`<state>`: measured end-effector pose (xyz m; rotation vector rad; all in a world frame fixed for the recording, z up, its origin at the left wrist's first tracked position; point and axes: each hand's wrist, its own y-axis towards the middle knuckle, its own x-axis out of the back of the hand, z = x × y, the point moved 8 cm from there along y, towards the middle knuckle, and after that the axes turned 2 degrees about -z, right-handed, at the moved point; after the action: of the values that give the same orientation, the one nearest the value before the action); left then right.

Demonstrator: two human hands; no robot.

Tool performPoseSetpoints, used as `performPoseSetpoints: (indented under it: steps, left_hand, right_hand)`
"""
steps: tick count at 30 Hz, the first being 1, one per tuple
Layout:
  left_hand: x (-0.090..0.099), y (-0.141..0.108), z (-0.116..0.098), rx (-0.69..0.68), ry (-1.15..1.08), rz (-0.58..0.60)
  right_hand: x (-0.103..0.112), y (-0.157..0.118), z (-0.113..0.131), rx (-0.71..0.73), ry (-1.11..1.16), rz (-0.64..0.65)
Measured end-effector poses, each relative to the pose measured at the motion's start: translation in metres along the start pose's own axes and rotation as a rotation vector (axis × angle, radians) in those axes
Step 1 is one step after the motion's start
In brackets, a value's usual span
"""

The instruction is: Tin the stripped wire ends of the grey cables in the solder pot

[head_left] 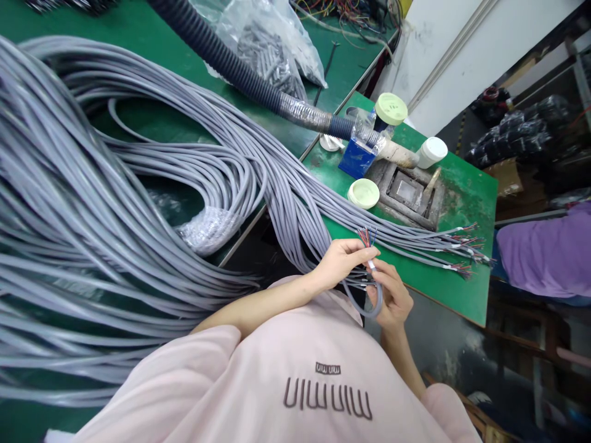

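Observation:
My left hand (340, 263) is closed, thumb and fingers pinching the stripped end of a grey cable. Thin red, blue and other coloured wires (365, 236) fan out above those fingertips. Just below them my right hand (392, 294) is closed on the same grey cable (359, 307), whose length curves down in a loop beneath the hands. A white band (370, 264) shows on the cable between the two hands. Beside them, a bundle of similar grey cables (392, 226) runs across the green table (466, 295), its ends bare with coloured wires showing.
Large coils of grey cable (152, 203) cover the left side. A black corrugated hose (231, 61) crosses overhead to a blue box (357, 159). Near a grimy square heating pot (409, 192) stand a pale lid (363, 194) and a white jar (431, 151). Someone in purple (547, 252) is at right.

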<state>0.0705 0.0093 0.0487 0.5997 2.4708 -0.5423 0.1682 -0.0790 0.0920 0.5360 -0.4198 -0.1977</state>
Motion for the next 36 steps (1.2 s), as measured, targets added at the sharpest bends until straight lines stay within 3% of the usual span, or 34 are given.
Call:
performPoseSetpoints:
  steps: [8,13,15,17,19,21,26,36]
  left_hand:
    - [-0.001,0.003,0.015,0.077,-0.115,0.073]
    - [0.003,0.006,0.012,0.057,-0.072,0.047]
    - [0.002,0.006,0.007,0.016,-0.038,0.059]
    - [-0.002,0.005,0.004,0.015,-0.024,0.101]
    - [-0.006,0.002,0.006,0.056,-0.033,0.154]
    - [-0.008,0.0,0.008,0.092,-0.044,0.179]
    - [-0.002,0.0,0.007,0.08,-0.052,0.138]
    - [-0.002,0.0,0.009,0.057,-0.033,0.146]
  right_hand:
    - [-0.001,-0.002,-0.004,-0.084,0.012,-0.027]
    - [0.017,-0.007,-0.021,-0.302,0.02,-0.2]
    - [0.012,-0.009,-0.035,-0.473,0.119,-0.125]
    - [-0.01,-0.013,-0.044,-0.662,0.37,0.073]
    - [-0.037,-0.02,-0.041,-0.805,0.649,0.254]
    - [-0.057,-0.024,-0.035,-0.894,0.804,0.347]
    - [-0.076,-0.016,-0.026,-0.903,0.895,0.287]
    - [-0.08,-0.011,-0.022,-0.855,1.037,0.278]
